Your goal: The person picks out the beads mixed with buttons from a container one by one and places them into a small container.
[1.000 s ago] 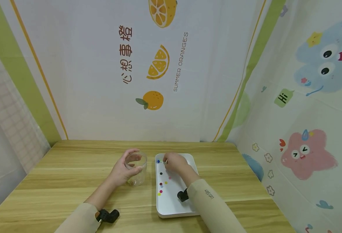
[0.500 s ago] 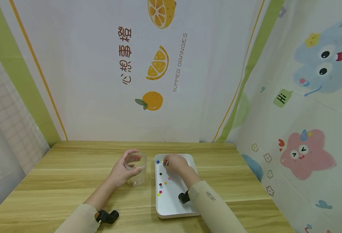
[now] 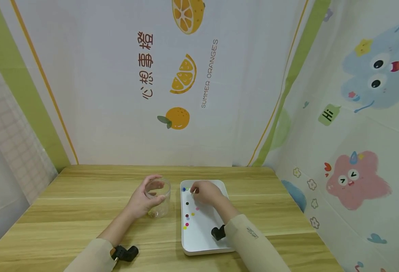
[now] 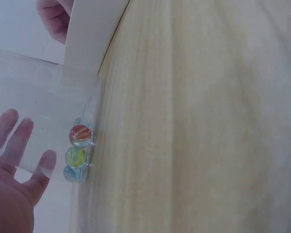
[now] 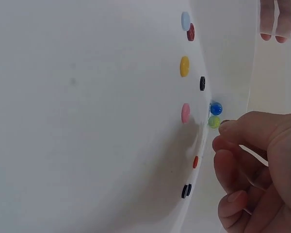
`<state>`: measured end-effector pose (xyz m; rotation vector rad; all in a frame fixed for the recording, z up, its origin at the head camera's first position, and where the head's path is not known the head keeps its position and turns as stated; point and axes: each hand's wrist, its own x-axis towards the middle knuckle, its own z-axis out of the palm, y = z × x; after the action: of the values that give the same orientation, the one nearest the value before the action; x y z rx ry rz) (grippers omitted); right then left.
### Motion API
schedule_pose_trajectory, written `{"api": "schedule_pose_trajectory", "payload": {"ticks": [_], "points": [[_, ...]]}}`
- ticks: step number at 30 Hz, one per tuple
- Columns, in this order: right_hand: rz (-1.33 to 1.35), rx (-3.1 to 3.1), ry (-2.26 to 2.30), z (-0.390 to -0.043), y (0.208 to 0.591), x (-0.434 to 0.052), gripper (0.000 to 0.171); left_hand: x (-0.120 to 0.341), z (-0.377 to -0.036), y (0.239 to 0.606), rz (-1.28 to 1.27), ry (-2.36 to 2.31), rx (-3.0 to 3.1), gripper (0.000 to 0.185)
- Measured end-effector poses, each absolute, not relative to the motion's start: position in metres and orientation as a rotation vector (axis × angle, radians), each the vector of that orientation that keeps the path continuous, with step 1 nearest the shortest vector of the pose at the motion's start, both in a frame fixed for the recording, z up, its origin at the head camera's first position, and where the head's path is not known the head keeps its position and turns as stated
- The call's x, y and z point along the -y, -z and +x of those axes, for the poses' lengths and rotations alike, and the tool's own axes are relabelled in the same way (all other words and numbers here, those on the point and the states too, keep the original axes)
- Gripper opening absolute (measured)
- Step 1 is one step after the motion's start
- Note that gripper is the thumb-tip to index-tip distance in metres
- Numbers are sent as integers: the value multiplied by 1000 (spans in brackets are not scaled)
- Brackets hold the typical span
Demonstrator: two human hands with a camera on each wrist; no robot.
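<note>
My left hand (image 3: pixel 143 200) grips a clear plastic jar (image 3: pixel 161 208) round its upper part; the jar's open mouth faces up. Several glass marbles (image 4: pixel 80 136) lie at its bottom in the left wrist view. Over the far left corner of a white tray (image 3: pixel 203 238), the thumb and forefinger of my right hand (image 3: pixel 206 192) come together, the other fingers curled. A small dark piece (image 5: pixel 224 122) shows at their tips; its kind is unclear. Right beside them, a blue marble (image 5: pixel 216 108) and a yellow-green marble (image 5: pixel 213 121) rest against the tray's wall.
Several buttons lie along the tray's left side, among them a pink button (image 5: pixel 185 112), a yellow button (image 5: pixel 184 66) and a black button (image 5: pixel 202 83). The wooden table (image 3: pixel 94 189) meets a printed cloth backdrop (image 3: pixel 118 143) behind, with another cloth to the right.
My right forearm has swung slightly to the right while its fingertips stay at nearly the same spot over the tray. The left hand and the jar have hardly moved.
</note>
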<state>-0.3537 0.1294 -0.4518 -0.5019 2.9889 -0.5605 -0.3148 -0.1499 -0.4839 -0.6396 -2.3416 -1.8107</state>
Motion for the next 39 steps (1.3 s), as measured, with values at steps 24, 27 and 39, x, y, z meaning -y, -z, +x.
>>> {"api": "schedule_pose_trajectory", "payload": {"ticks": [24,27,39], "points": [[-389,-2713,1280,-352,451,-149,18,150,-316,485,-648,1806,2337,69],[-380,-2669,1374,-353,451,-150,18,150,-316,486,-649,1809,2336,69],[-305,-2451,1640,-350,448,-155,29,150,-316,485,-641,1805,2342,69]]}}
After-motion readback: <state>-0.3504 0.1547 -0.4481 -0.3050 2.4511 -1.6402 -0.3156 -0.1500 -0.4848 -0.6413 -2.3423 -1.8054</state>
